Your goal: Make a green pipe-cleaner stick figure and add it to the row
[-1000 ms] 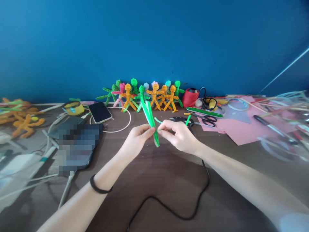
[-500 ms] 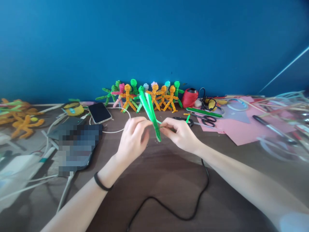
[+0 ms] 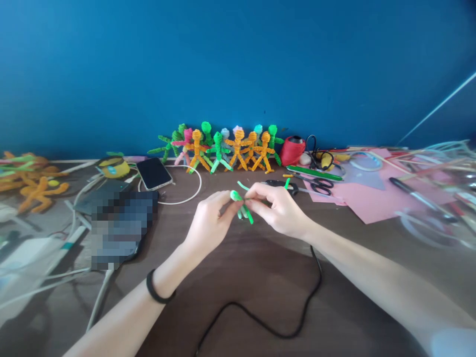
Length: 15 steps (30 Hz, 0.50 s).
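Observation:
Both hands meet over the middle of the brown table (image 3: 238, 277) and pinch a bright green pipe cleaner (image 3: 242, 207). My left hand (image 3: 208, 223) grips it from the left with closed fingers. My right hand (image 3: 278, 208) pinches it from the right. The pipe cleaner is folded into a short bundle, with its ends poking down between the hands and a thin strand sticking up near my right fingers. A black band sits on my left wrist.
A row of orange, green and pink pipe-cleaner figures (image 3: 226, 146) stands against the blue wall. Phones (image 3: 153, 172) and white cables lie left. Black scissors (image 3: 322, 186), a red spool (image 3: 293, 149) and pink paper (image 3: 366, 198) lie right. A black cord (image 3: 260, 322) loops near me.
The long green strands that stood up and leaned left are now folded down into a short bundle between my hands. My left fingers have closed back onto it.

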Motion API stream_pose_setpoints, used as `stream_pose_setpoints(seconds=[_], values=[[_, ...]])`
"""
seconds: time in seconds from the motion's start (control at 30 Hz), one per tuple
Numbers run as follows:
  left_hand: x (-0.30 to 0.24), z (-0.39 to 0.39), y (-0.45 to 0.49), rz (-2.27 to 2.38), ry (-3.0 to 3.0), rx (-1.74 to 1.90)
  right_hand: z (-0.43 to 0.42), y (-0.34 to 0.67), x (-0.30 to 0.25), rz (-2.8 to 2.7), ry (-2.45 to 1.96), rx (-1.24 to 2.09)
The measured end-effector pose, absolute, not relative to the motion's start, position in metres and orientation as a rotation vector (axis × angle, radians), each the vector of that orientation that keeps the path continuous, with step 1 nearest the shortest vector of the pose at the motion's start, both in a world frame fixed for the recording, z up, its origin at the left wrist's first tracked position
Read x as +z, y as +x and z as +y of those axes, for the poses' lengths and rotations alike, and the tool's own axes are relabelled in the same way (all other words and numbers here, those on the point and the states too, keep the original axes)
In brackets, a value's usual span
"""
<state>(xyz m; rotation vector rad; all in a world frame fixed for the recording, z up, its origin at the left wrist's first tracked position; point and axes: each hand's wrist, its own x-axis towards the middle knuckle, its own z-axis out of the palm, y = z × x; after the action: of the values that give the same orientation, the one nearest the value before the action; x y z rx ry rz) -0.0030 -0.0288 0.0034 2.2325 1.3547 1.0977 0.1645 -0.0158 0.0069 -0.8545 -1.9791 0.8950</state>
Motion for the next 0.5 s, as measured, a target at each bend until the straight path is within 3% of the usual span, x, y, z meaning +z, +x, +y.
stream_pose_setpoints(seconds=[0.37,0.5], values=[[0.015,-0.032,0.003,1.095,1.297,0.914,-0.018,0.166,0.005,-2.144,-0.774,0.425],[0.008,-0.024,-0.002,1.044,1.36,0.866,-0.018,0.167,0.004,-2.127,-0.814,0.418]])
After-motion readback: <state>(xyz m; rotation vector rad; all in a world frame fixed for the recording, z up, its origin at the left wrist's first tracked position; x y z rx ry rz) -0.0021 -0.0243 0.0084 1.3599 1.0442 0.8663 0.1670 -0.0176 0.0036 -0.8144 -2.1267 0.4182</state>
